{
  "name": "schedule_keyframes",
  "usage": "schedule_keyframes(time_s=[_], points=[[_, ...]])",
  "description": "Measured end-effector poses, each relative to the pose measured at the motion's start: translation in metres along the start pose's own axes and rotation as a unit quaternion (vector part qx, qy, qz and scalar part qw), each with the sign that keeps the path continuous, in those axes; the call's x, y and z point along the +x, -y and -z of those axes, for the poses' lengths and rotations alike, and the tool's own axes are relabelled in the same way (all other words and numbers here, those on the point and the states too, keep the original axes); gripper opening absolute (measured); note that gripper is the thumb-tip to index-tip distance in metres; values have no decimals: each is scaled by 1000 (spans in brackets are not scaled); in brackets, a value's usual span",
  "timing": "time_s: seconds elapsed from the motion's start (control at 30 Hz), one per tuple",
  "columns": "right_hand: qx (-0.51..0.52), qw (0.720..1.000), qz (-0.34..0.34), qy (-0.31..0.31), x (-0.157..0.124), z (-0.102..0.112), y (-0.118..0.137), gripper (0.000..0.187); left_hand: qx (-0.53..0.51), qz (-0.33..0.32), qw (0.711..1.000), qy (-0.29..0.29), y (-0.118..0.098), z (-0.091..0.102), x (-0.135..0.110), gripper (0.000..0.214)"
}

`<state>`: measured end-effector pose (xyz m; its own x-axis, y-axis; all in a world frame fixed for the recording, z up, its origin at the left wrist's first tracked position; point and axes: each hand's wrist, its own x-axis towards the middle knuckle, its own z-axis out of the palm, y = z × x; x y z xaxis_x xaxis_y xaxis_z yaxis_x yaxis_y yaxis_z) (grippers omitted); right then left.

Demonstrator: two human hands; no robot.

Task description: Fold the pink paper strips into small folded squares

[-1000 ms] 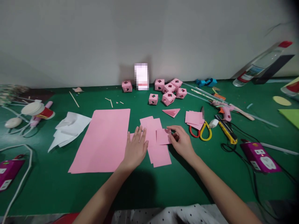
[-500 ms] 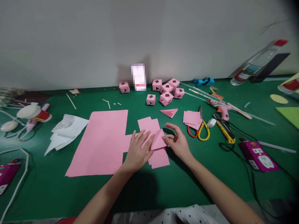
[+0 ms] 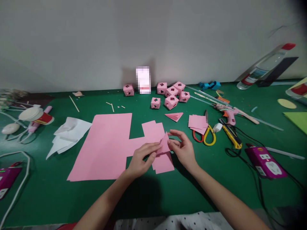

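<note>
A small piece of pink paper, part folded into a triangle, is held between my hands just above other pink paper pieces. My left hand has its fingertips closed on the paper's left side. At the right edge, my right hand pinches it between thumb and fingers. Left of my left hand lies a large pink sheet. Beyond my hands is a stack of folded pink triangles, and a pile of pink squares lies to their right.
Several pink paper cubes stand near the wall by a blurred bright panel. Scissors, a box cutter, a glue gun and a purple power socket lie right. White crumpled paper and a tipped cup lie left.
My left hand's spread fingers have drawn together and moved right onto the folded paper. The paper's fold is now lifted and narrower. My right hand stays at its right edge.
</note>
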<state>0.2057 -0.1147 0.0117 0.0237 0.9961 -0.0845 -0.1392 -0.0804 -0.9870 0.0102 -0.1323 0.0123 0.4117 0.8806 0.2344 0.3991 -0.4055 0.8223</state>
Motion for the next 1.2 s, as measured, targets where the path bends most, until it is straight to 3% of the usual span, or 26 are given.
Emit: schedule_keyframes(time_s=[0.13, 0.3, 0.4, 0.53, 0.7, 0.93, 1.1, 1.2], points=[[12, 1000, 12, 6, -6, -4, -1, 36, -102, 111, 988, -31, -1, -5, 1, 18], [-21, 999, 21, 17, -12, -7, 2, 27, -158, 182, 968, -64, 5, -12, 0, 31], [-13, 998, 27, 47, -11, -6, 2, 33, -153, 184, 970, -51, 6, -13, 0, 38], [-24, 995, 15, 91, -7, -6, 0, 55, -143, 173, 974, -19, 4, -13, 0, 37], [-14, 996, -25, 89, -6, -7, 2, 45, -114, 154, 981, -17, 0, -12, 1, 24], [-51, 995, -17, 81, -2, -2, 4, 24, -49, 126, 991, -18, 2, -11, 2, 18], [-81, 995, -4, 66, 4, 5, 5, 26, -5, 123, 991, -60, 2, -8, 2, 16], [-108, 993, 11, 48, 7, 8, 4, 28, 88, 92, 988, -85, 4, -4, 3, 17]])
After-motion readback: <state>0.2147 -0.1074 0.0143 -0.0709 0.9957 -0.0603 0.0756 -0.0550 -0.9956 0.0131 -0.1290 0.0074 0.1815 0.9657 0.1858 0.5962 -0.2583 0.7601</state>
